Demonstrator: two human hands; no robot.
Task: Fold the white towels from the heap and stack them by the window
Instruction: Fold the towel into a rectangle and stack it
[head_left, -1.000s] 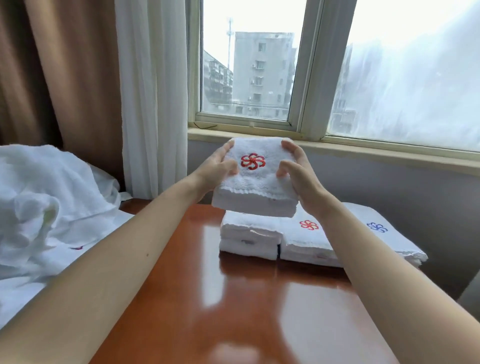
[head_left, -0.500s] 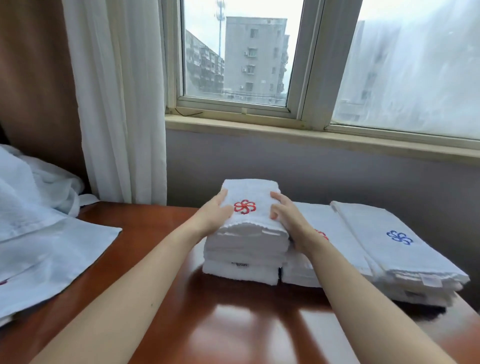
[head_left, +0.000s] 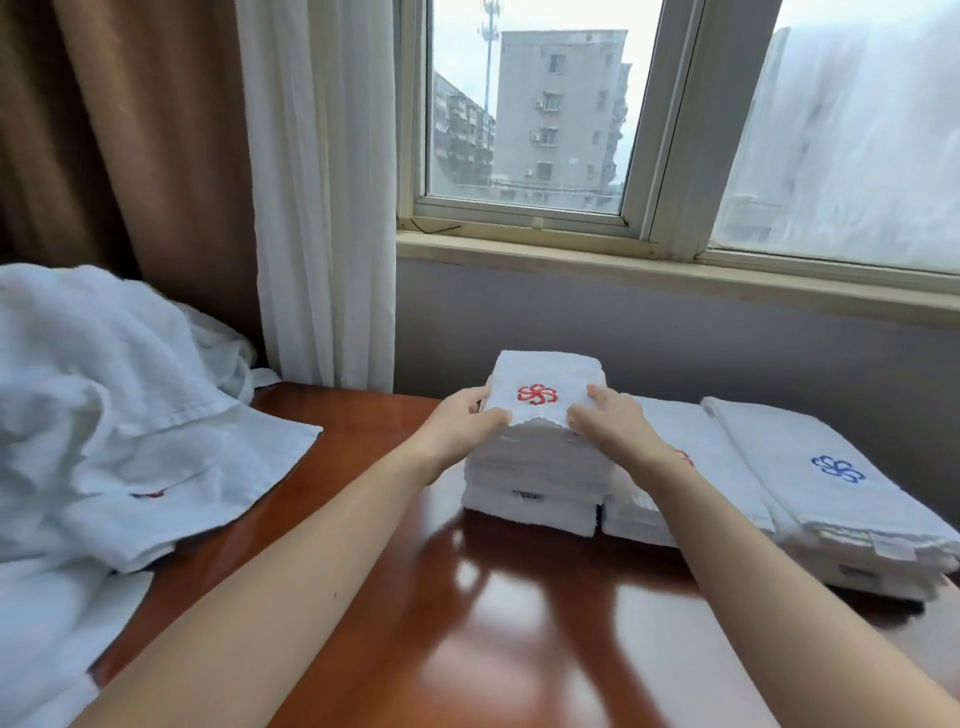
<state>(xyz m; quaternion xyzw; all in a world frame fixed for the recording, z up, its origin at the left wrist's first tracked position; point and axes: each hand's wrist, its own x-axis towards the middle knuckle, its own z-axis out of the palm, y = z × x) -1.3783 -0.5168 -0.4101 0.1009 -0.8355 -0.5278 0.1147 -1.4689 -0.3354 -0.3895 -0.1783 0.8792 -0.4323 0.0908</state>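
Both hands are at the near edge of the top towel: the left hand pinches its near-left corner with the thumb on top, and the right hand holds the near-right corner in the same way, so each looks closed on the cloth rather than lying flat on it. By size, the heap of unfolded white towels comes first. It fills the left of the scene and spills onto the glossy brown table, so a good deal of folding appears to be left. Beyond the table's far edge, the window shows grey apartment blocks, with a white curtain to its left. Three lots of folded towels lie in a row under the sill: the left stack, several towels high, which carries the top towel, the middle stack touching it, and the right stack overlapping that. My judgement is that this towel is being squared up on its stack, with the placing all but done. A red pinwheel emblem is stitched on the top towel and a blue emblem of the same shape on the right stack. A red one on the middle stack is mostly hidden by the right wrist. A small dark tag low on the left stack carries writing too small to read.
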